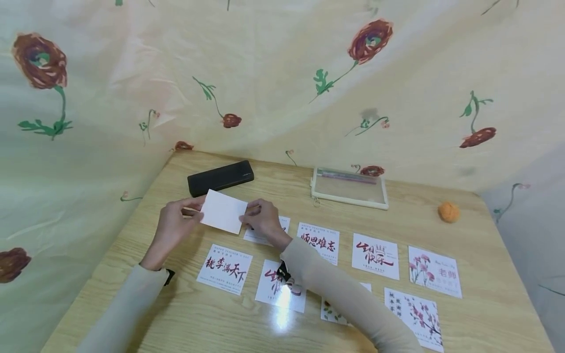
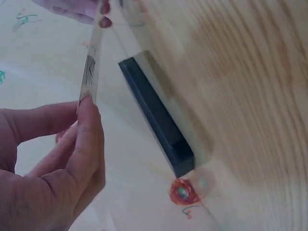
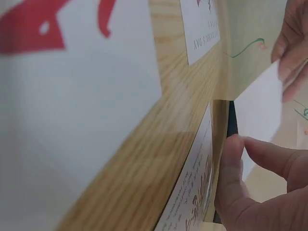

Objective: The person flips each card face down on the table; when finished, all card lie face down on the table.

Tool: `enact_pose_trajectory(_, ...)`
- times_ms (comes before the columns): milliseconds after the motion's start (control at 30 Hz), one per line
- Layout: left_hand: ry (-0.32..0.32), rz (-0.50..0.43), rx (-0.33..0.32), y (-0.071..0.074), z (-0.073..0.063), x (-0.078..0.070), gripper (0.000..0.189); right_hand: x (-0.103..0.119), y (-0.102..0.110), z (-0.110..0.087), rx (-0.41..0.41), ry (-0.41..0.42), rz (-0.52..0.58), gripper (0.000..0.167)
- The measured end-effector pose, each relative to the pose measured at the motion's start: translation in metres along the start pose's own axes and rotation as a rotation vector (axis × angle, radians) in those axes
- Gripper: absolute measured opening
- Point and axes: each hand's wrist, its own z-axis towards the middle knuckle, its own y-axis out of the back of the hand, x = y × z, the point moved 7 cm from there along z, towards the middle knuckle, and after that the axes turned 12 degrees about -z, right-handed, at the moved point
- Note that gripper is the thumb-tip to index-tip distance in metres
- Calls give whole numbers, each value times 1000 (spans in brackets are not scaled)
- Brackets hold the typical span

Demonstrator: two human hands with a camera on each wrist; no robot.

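Note:
A small card (image 1: 223,212), its plain white face toward the head camera, is held up above the table between both hands. My left hand (image 1: 175,220) pinches its left edge between thumb and fingers; the left wrist view shows the card (image 2: 90,72) almost edge-on, with dark marks on one side. At the right edge, my right hand (image 1: 264,218) pinches it the same way. Below the right hand lies a card with red writing (image 1: 282,224), partly covered by that hand. A black oblong case (image 1: 220,177) lies just behind the held card.
Several printed cards lie in two rows, among them a red-lettered card (image 1: 225,269) and a flower card (image 1: 434,272); the right sleeve covers parts of some. At the back are a clear zip pouch (image 1: 350,189) and an orange ball-like lump (image 1: 449,212). A flowered curtain (image 1: 282,88) borders the table.

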Motion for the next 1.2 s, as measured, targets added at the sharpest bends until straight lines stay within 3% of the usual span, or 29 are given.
enact_pose_trajectory(333,95,56,64,-8,9,22,41,-2,-3,2,28,-33,94,31)
enact_pose_trajectory(800,217,91,164,-19,15,38,40,0,-7,-3,89,-65,46,31)
enact_pose_trajectory(1200,261,50,240,-22,16,44,43,3,-4,-7,150,-44,-2,37)
